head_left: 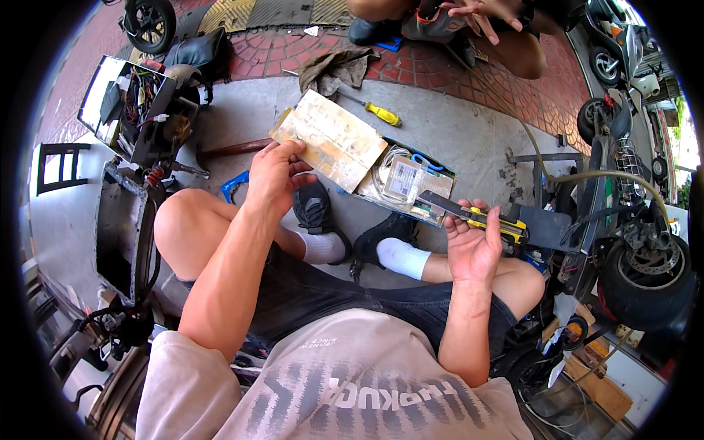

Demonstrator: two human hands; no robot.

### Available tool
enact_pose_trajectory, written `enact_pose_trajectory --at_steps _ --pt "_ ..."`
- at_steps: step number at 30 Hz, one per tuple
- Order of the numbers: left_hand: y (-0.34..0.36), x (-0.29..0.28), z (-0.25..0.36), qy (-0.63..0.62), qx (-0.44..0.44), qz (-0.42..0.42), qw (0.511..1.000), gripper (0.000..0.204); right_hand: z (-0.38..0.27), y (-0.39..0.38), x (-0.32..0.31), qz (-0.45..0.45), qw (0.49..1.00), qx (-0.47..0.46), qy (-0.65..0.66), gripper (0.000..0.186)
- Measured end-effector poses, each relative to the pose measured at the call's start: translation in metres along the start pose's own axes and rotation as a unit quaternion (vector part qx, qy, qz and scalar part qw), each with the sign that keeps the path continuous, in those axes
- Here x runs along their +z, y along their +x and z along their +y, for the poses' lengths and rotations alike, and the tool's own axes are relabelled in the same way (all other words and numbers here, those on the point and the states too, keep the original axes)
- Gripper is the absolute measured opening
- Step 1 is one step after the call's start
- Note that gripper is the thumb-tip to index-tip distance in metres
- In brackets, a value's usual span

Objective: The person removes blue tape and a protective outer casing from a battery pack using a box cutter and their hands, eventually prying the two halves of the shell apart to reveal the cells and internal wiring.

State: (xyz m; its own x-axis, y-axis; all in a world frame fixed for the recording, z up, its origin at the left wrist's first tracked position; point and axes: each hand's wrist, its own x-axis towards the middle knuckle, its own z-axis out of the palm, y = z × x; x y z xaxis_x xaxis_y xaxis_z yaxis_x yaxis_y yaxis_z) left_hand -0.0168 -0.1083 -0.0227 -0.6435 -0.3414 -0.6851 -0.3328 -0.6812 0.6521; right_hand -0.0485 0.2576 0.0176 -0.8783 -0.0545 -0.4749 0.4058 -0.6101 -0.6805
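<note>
My left hand [275, 174] pinches the near left edge of a flat, yellowed board [334, 141] with a stained, flaky surface. The board tilts over the left part of an opened rectangular pack [407, 178], which shows a white labelled block, grey wires, a blue loop and blue edges. In my right hand [473, 246] lies a yellow-and-black utility knife [477, 218], palm turned up and fingers curled around the handle. Its dark blade points left, over the pack's right end; whether it touches the pack I cannot tell. The pack sits on the ground beyond my shoes.
A yellow-handled screwdriver [383, 114] and a crumpled cloth [337, 71] lie beyond the board. At left are a hammer [235, 149] and an open box of wires [136, 103]. Another person's hand [488, 18] shows at the top. A scooter wheel [645, 271] stands at right, near a hose [609, 174].
</note>
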Motion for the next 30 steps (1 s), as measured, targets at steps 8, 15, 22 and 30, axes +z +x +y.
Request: enact_pose_trajectory --at_steps 8,15,22,30 --pt "0.006 -0.004 0.002 -0.066 -0.009 -0.006 0.998 0.019 -0.002 0.006 0.010 0.005 1.000 -0.001 -0.001 0.041" --pt "0.009 -0.012 -0.003 -0.045 -0.001 -0.040 0.998 0.023 -0.004 0.011 0.011 0.017 1.000 0.007 0.016 0.041" --pt "-0.006 -0.002 -0.007 0.060 -0.008 0.024 0.998 0.060 -0.020 0.016 -0.005 0.054 0.998 -0.005 0.005 0.042" --pt "-0.035 -0.015 -0.045 0.164 -0.012 0.054 0.985 0.034 -0.015 0.035 -0.026 0.136 0.988 0.001 0.078 0.041"
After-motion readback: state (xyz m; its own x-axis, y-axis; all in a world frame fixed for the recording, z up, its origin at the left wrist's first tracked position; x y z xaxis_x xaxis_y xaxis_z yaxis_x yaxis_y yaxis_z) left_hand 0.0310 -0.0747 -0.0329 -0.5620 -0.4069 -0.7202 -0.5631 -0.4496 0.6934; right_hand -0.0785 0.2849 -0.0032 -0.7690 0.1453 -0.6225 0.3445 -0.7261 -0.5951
